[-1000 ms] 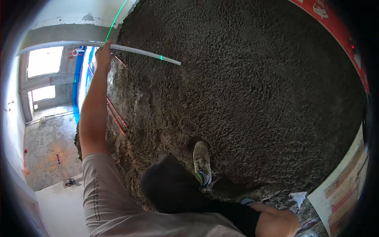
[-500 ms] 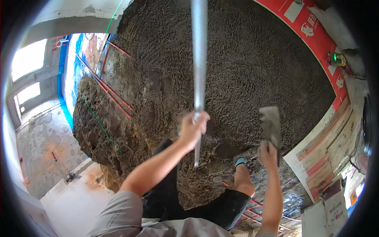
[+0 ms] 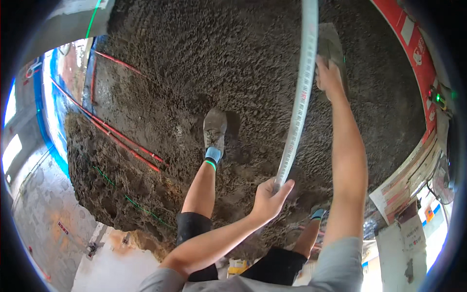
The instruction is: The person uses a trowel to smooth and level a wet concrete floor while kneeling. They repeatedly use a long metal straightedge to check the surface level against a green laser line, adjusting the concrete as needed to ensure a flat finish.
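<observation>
At two o'clock the right hand (image 3: 331, 80), clamped on a trowel (image 3: 331, 41), seemingly smooths mortar (image 3: 253, 63) (left hand (image 3: 270, 202) grips a ruler (image 3: 302, 97)), likely needing level strokes next.

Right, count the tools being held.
2: a graduated staff in the left hand, running past the picture's top edge, and a flat trowel in the right hand, which partly hides it.

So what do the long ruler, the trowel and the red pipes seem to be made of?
Long ruler: probably satin aluminium, judging by its silvery sheen under printed markings. Trowel: perhaps steel, matt grey with a flat blade, though plastic is possible. Red pipes: likely smooth plastic, evenly coloured with a slight shine.
</observation>
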Tool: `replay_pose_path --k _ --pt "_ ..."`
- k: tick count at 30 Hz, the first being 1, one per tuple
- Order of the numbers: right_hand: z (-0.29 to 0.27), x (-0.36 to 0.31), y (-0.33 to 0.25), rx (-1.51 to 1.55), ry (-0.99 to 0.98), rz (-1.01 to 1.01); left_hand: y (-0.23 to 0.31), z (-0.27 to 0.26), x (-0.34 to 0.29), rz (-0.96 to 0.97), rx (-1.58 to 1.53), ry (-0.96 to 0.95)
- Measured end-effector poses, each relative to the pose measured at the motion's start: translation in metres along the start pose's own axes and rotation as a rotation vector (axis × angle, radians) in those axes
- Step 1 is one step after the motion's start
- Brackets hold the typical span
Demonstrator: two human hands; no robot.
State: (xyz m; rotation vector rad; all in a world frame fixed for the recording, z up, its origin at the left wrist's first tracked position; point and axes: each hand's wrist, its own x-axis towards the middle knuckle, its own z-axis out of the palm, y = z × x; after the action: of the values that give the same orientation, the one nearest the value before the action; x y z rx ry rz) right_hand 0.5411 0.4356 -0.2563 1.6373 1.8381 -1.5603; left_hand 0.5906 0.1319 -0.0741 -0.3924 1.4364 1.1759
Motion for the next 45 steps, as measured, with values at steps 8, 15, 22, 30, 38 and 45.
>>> replay_pose_path --k 8,15,22,30,38,45 --pt "0.159 -0.169 0.124 -0.248 -0.476 0.02 0.035 -0.033 0.015 0.011 -0.313 0.126" --pt "0.038 -0.077 0.118 -0.082 0.043 0.154 0.026 -0.031 0.012 -0.042 -0.363 0.093" --pt "0.131 -0.213 0.224 -0.146 -0.414 0.004 0.009 -0.001 0.018 -0.054 -0.264 0.093" --pt "0.025 -0.128 0.197 -0.282 -0.009 0.023 -0.024 0.008 0.018 -0.09 -0.147 0.083" --pt "0.035 -0.231 0.23 -0.167 -0.181 0.096 -0.031 0.02 0.026 -0.013 -0.088 0.103" --pt "-0.046 -0.101 0.248 -0.143 0.074 0.1 -0.044 0.033 0.024 -0.09 -0.035 0.059"
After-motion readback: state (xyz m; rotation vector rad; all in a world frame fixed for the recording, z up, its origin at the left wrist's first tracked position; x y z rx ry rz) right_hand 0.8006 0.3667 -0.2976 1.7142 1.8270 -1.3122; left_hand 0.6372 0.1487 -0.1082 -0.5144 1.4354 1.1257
